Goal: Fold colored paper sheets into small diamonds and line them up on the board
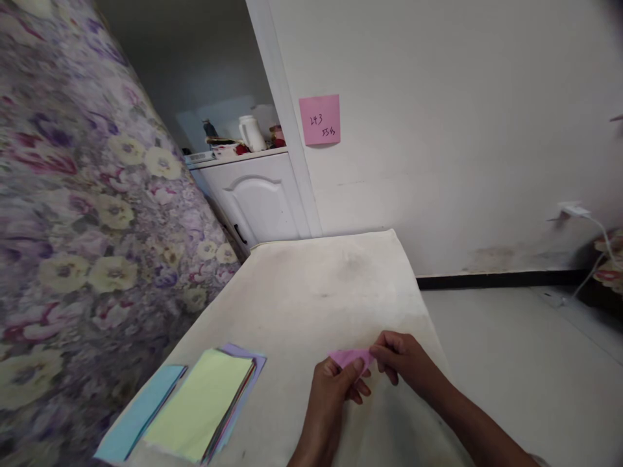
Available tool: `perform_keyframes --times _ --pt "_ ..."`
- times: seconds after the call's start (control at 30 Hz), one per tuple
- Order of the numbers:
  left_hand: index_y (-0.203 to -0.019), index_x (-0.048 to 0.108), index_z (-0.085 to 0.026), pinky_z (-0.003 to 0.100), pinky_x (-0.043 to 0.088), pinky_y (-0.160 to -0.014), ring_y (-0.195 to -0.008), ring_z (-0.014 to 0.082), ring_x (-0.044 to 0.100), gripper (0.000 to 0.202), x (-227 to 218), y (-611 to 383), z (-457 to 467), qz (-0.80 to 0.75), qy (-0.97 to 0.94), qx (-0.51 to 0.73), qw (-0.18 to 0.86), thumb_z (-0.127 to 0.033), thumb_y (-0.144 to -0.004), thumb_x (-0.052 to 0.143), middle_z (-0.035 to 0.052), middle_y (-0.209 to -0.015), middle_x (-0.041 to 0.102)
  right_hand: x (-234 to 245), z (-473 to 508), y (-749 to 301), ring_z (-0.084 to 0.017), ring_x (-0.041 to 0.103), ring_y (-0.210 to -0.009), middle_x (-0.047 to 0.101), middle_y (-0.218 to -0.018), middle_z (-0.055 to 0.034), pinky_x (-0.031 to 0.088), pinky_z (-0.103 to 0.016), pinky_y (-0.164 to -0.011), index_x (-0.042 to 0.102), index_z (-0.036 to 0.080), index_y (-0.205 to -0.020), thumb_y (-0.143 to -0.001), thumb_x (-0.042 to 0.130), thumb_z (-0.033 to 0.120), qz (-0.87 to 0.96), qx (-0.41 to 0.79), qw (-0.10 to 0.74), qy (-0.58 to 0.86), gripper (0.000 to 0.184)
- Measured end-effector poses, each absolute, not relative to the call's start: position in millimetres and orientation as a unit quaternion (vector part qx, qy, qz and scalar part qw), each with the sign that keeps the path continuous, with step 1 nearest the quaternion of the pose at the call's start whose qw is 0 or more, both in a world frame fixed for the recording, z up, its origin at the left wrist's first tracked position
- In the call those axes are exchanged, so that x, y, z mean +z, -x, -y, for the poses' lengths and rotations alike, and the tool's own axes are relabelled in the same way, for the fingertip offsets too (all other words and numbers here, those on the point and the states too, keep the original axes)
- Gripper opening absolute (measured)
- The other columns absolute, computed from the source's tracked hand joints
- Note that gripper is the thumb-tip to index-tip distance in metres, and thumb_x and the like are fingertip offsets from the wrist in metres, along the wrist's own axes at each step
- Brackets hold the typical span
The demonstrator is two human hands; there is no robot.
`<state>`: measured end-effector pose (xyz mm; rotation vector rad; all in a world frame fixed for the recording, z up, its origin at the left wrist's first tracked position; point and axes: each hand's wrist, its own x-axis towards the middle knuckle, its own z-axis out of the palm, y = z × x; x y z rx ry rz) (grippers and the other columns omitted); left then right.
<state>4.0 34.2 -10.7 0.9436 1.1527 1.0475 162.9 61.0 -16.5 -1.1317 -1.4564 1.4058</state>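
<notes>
White table (311,285) at lower centre: left hand (335,384) and right hand (402,360) both pinch a small, creased pink paper (350,357).

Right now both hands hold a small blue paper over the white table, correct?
No. In the head view the small paper is pink, not blue; the left hand and right hand do both hold it over the white table.
</notes>
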Motion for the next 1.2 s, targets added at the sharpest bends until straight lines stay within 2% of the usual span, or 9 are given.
perform_keyframes --times 0.1,0.2,0.27,0.37,0.6,0.87,1.03,1.13,1.2 --pt "-0.071 0.068 -0.009 0.019 0.035 -0.04 -0.041 0.0084 0.051 0.027 -12.5 -2.9 -35.4 -0.512 -0.417 0.457 0.597 -0.036 -0.07 0.066 0.0032 -0.055 0.063 -13.9 -60.5 -163.9 -0.01 0.046 -0.048 0.054 -0.061 0.0035 0.037 -0.022 -0.046 0.057 0.018 -0.073 -0.076 0.059 0.03 0.616 0.462 0.423 0.476 0.012" --pt "-0.071 0.067 -0.01 0.019 0.038 -0.04 -0.044 0.0099 0.054 0.024 -15.2 -1.8 -37.3 -0.515 -0.432 0.456 0.583 -0.034 -0.069 0.066 0.0039 -0.063 0.065 -7.8 -56.8 -163.0 -0.013 0.051 -0.067 0.056 -0.08 -0.0008 0.042 -0.025 -0.06 0.06 0.02 -0.078 -0.073 0.061 0.021 0.666 0.347 0.47 0.463 0.005" --pt "-0.071 0.067 -0.01 0.02 0.039 -0.04 -0.046 0.0108 0.056 0.022 -16.2 -2.2 -37.9 -0.515 -0.449 0.453 0.573 -0.032 -0.069 0.066 0.0034 -0.064 0.064 -5.0 -54.0 -161.1 -0.015 0.052 -0.077 0.055 -0.088 -0.0028 0.043 -0.026 -0.065 0.06 0.02 -0.076 -0.075 0.058 0.017 0.691 0.322 0.477 0.437 0.005" --pt "-0.071 0.066 -0.01 0.02 0.04 -0.041 -0.046 0.0112 0.055 0.018 -15.3 -4.1 -37.1 -0.521 -0.48 0.445 0.548 -0.028 -0.07 0.065 0.0012 -0.056 0.06 -4.3 -51.4 -157.9 -0.017 0.052 -0.084 0.053 -0.09 -0.0033 0.043 -0.027 -0.067 0.062 0.021 -0.075 -0.075 0.057 0.013 0.705 0.313 0.466 0.433 0.009" --pt "-0.072 0.066 -0.012 0.02 0.04 -0.043 -0.047 0.0117 0.054 0.016 -14.5 -6.4 -34.5 -0.551 -0.517 0.421 0.501 -0.027 -0.072 0.061 -0.0003 -0.052 0.058 -3.7 -51.1 -154.4 -0.014 0.051 -0.073 0.05 -0.082 -0.0012 0.041 -0.024 -0.058 0.06 0.021 -0.073 -0.074 0.056 0.011 0.701 0.327 0.451 0.445 0.011" --pt "-0.076 0.063 -0.016 0.021 0.041 -0.048 -0.055 0.0143 0.056 0.017 -18.3 -8.6 -29.7 -0.567 -0.578 0.39 0.438 -0.029 -0.078 0.053 0.0 -0.058 0.059 -11.9 -48.7 -151.9 -0.009 0.043 -0.055 0.048 -0.072 0.0022 0.035 -0.021 -0.051 0.057 0.019 -0.067 -0.072 0.059 0.01 0.716 0.32 0.419 0.458 0.01" --pt "-0.072 0.062 -0.018 0.022 0.041 -0.054 -0.06 0.0145 0.056 0.016 -12.8 -8.3 -27.5 -0.57 -0.615 0.38 0.39 -0.02 -0.078 0.048 0.0 -0.062 0.06 -19.5 -43.7 -146.3 -0.01 0.051 -0.061 0.053 -0.073 0.0014 0.039 -0.021 -0.056 0.059 0.019 -0.07 -0.077 0.054 0.008 0.725 0.341 0.431 0.416 0.014" --pt "-0.081 0.064 -0.02 0.023 0.043 -0.06 -0.067 0.0158 0.058 0.018 -10.2 -6.7 -27.1 -0.554 -0.62 0.388 0.397 -0.017 -0.078 0.047 0.0011 -0.07 0.065 -17.4 -41.7 -145.1 -0.01 0.054 -0.064 0.058 -0.073 0.0021 0.041 -0.021 -0.059 0.058 0.02 -0.075 -0.077 0.051 0.004 0.722 0.37 0.429 0.397 0.017" --pt "-0.093 0.064 -0.022 0.024 0.044 -0.066 -0.075 0.017 0.06 0.027 -11.0 -5.3 -28.1 -0.544 -0.618 0.396 0.407 -0.012 -0.076 0.046 0.0022 -0.082 0.067 -14.6 -41.9 -145.4 -0.01 0.055 -0.067 0.059 -0.075 0.0021 0.042 -0.021 -0.062 0.059 0.02 -0.078 -0.077 0.051 0.004 0.722 0.38 0.43 0.386 0.018"
